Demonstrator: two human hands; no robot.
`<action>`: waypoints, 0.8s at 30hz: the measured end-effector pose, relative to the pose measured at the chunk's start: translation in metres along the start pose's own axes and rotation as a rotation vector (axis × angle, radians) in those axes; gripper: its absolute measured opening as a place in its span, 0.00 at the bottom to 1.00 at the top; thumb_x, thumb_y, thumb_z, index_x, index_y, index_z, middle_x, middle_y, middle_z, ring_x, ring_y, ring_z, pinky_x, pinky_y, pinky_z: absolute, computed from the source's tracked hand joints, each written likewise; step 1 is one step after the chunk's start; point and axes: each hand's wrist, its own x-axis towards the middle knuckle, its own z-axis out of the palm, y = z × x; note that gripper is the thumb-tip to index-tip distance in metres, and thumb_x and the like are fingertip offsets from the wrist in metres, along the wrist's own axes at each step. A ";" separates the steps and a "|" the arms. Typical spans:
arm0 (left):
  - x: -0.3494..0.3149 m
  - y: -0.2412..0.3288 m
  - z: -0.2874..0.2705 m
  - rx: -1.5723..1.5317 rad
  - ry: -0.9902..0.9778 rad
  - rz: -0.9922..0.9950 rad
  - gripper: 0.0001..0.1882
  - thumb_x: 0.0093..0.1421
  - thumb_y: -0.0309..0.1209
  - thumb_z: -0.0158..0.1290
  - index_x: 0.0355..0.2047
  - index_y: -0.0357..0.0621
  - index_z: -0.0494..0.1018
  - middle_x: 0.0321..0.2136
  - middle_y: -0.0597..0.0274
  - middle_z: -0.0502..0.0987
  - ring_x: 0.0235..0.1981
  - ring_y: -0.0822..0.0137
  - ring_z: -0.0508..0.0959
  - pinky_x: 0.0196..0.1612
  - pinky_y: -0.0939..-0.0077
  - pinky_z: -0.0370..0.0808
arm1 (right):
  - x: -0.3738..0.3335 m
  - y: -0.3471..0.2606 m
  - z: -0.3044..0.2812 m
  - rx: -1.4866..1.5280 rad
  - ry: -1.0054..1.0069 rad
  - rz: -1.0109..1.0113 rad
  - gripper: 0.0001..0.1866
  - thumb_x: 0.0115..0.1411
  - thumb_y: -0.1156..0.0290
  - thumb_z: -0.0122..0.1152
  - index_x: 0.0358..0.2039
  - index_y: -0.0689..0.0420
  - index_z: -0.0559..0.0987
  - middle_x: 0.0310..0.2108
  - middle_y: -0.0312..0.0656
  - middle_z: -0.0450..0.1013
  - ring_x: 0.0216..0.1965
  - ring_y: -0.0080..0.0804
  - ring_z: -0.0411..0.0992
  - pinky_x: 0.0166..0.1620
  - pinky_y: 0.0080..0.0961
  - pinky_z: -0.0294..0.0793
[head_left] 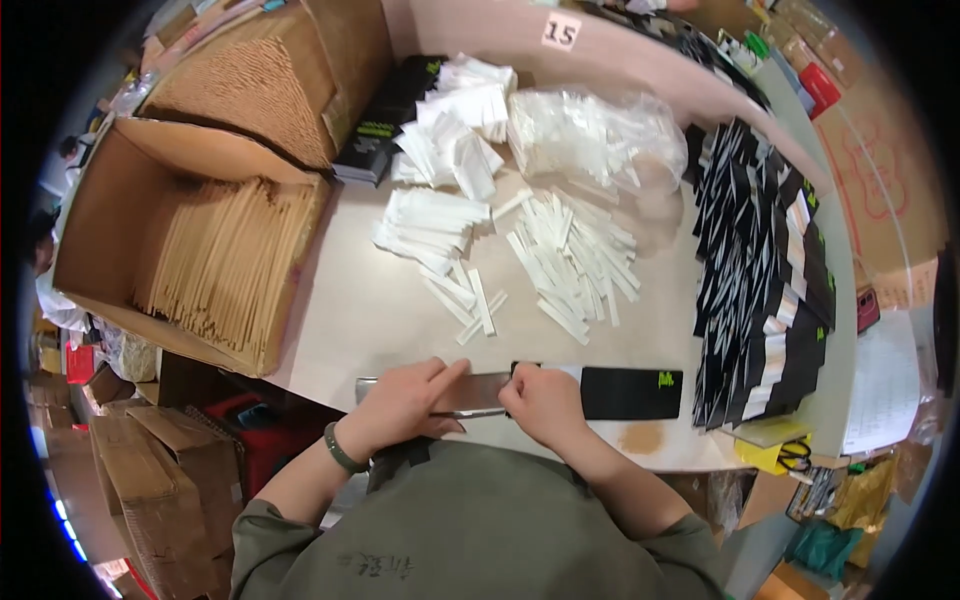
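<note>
Tabletop (340, 290) pale (black packet (632, 394) near front edge); cardboard boxes (150, 475) around.

There was room to pass over the bare table (665, 300) between the white strips (575, 255) and the black packets (765, 280) at the right, or between those strips and the right hand (543, 403). The cardboard box (98, 215) walled off the left (its sides stood high), while the plastic bag (600, 135) and paper bundles (450, 150) blocked the way toward the back.
</note>
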 end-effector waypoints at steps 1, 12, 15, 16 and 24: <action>0.007 -0.004 -0.009 0.017 0.024 0.002 0.45 0.42 0.43 0.70 0.59 0.41 0.65 0.42 0.51 0.73 0.42 0.49 0.76 0.44 0.60 0.73 | 0.009 -0.001 -0.008 -0.005 0.017 -0.024 0.12 0.55 0.62 0.60 0.21 0.57 0.77 0.18 0.48 0.73 0.23 0.50 0.74 0.29 0.42 0.72; 0.125 -0.104 -0.110 0.461 0.295 0.137 0.41 0.38 0.39 0.71 0.53 0.44 0.68 0.48 0.54 0.74 0.52 0.50 0.72 0.55 0.58 0.67 | 0.147 0.040 -0.059 -0.227 0.394 0.096 0.18 0.59 0.54 0.60 0.31 0.59 0.78 0.30 0.53 0.77 0.35 0.53 0.75 0.39 0.45 0.72; 0.111 -0.106 -0.092 0.362 0.337 0.114 0.27 0.42 0.39 0.69 0.41 0.44 0.73 0.41 0.56 0.75 0.47 0.51 0.73 0.53 0.58 0.68 | 0.139 0.044 -0.061 -0.090 0.357 0.169 0.17 0.59 0.56 0.60 0.30 0.59 0.77 0.30 0.53 0.76 0.35 0.54 0.75 0.39 0.47 0.71; 0.100 -0.108 -0.083 0.405 0.383 0.189 0.28 0.43 0.40 0.69 0.42 0.44 0.73 0.41 0.55 0.74 0.46 0.51 0.73 0.51 0.58 0.69 | 0.135 0.051 -0.066 -0.073 0.369 0.158 0.16 0.60 0.57 0.59 0.29 0.59 0.77 0.30 0.53 0.75 0.35 0.55 0.74 0.39 0.47 0.71; 0.130 -0.088 -0.120 0.533 0.480 0.297 0.27 0.52 0.35 0.61 0.53 0.47 0.70 0.45 0.56 0.72 0.49 0.54 0.71 0.58 0.59 0.65 | 0.100 0.050 -0.079 -0.003 0.348 0.248 0.17 0.63 0.57 0.55 0.31 0.60 0.77 0.34 0.53 0.74 0.39 0.56 0.72 0.40 0.47 0.71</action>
